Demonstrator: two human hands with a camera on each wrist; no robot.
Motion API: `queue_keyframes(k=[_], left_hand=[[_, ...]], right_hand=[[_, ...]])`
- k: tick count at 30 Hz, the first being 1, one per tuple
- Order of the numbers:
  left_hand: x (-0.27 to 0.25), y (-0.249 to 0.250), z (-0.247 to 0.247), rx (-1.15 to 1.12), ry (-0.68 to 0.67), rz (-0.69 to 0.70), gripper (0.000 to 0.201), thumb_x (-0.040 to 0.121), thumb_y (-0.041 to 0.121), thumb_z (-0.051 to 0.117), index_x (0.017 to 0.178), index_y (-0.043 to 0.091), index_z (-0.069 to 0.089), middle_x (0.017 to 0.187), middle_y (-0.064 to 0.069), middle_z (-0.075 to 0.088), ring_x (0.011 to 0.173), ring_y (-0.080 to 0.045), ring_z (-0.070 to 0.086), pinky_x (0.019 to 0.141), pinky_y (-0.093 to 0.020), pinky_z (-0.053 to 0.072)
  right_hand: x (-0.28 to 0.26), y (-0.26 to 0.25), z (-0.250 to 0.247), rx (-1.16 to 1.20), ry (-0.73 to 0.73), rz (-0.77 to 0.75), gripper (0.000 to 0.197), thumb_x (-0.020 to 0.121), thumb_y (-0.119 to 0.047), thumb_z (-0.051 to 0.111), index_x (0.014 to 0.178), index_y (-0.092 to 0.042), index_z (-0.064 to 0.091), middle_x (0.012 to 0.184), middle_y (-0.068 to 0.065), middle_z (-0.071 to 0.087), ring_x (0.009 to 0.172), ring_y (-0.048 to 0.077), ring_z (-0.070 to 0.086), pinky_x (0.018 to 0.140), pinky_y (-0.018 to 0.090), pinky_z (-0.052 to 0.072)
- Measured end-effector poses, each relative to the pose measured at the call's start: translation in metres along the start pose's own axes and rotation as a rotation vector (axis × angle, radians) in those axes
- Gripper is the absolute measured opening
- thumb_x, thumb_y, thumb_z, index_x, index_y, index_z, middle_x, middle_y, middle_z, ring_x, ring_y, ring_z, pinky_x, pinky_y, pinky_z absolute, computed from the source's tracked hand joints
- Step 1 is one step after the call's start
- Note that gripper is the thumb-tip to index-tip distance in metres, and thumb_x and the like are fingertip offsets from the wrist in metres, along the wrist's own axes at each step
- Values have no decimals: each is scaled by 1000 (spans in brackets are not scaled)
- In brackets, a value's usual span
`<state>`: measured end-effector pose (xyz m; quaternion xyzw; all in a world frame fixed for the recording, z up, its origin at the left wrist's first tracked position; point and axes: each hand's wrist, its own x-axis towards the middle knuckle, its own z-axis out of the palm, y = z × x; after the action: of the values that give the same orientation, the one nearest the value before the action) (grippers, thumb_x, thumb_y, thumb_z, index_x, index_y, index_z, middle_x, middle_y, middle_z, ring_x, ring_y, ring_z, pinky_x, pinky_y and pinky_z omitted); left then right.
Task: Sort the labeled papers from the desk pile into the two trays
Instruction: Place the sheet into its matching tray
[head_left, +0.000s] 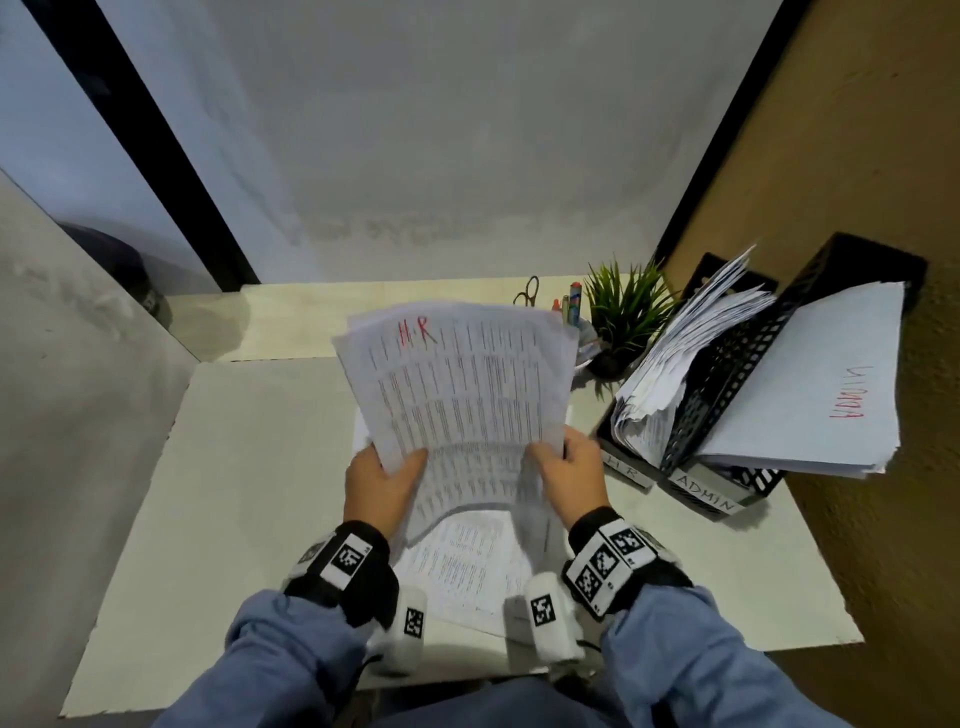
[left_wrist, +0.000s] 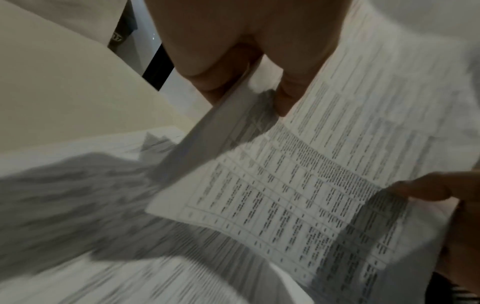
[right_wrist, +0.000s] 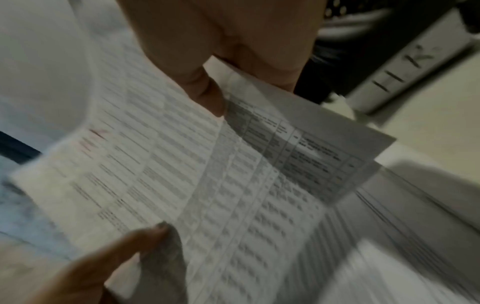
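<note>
Both wrists nearest camera. I see left hand (head_left: 382, 486) grip lower left edge of papers marked "H.R" (head_left: 457, 384), thumb on top, fingers (left_wrist: 215, 82) curled beneath. Right hand (head_left: 569, 475) grip pinches lower right edge, fingers (right_wrist: 270, 67) behind sheets. Bundle held raised, tilted toward me, above desk pile (head_left: 467, 561) lying flat on surface (head_left: 234, 493). At right, HR tray (head_left: 631, 470) stuffed with papers, beside ADMIN tray (head_left: 727, 499) holding sheets marked ADMIN. Small plant (head_left: 626, 312) behind trays.
</note>
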<state>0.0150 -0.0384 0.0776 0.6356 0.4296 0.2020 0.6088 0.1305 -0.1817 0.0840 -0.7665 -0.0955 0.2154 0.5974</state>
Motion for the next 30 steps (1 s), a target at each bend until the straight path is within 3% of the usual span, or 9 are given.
queue_keyframes(k=[5,9,11,12,14,15,21,24,30], left_hand=[[7,76,5,-71,21,273,19,87,5,62,82,23,65,77,11,66,62,5,63,57,-11,50],[16,127,24,167,-38,468,19,82,15,62,65,11,54,64,-17,56,57,-14,51,52,-28,44],[16,150,41,265,-96,568,21,81,13,61,62,15,50,60,-12,54,54,-9,46,50,-23,38],[15,163,50,321,-123,618,25,81,12,60,60,19,48,56,-4,51,51,-4,43,49,-19,35],[13,184,69,429,-187,705,30,79,13,58,57,24,42,52,6,44,48,-4,42,47,-15,29],[14,192,79,489,-231,744,29,78,15,57,57,24,40,52,6,42,49,-5,42,47,-18,28],[19,224,146,856,-342,868,8,81,13,51,73,14,49,65,-2,49,68,-26,50,59,-29,33],[18,231,172,966,-384,908,9,83,11,49,86,7,56,82,-10,61,78,-31,60,65,-34,49],[8,243,215,1189,-418,1061,17,86,10,51,100,6,59,97,-17,63,89,-37,60,64,-34,35]], right_hand=[[26,-63,-48,-358,421,-424,44,87,-29,63,127,-16,51,114,2,55,105,14,48,85,18,42],[75,-71,-88,-393,525,54,97,78,-48,68,150,-11,13,153,14,23,140,32,21,115,44,23],[95,-63,-101,-228,483,288,93,76,-34,72,147,-4,19,141,19,40,125,35,44,104,34,41],[100,-61,-106,-143,448,362,76,77,-23,69,138,2,33,121,21,56,102,33,58,83,24,53],[105,-54,-114,-96,355,432,31,76,-7,60,102,9,55,63,17,62,53,26,55,37,16,43],[107,-49,-119,-114,334,447,20,74,-4,58,91,7,56,46,14,55,45,25,49,33,17,37],[130,-19,-150,-240,408,265,36,61,-17,45,90,-1,59,85,15,61,85,36,63,75,43,55],[110,-48,-159,-337,363,238,30,70,-14,46,94,-1,59,84,17,59,78,33,60,69,36,47],[101,-76,-182,-538,325,201,27,83,-10,50,106,2,60,106,22,62,101,37,58,82,34,42]])
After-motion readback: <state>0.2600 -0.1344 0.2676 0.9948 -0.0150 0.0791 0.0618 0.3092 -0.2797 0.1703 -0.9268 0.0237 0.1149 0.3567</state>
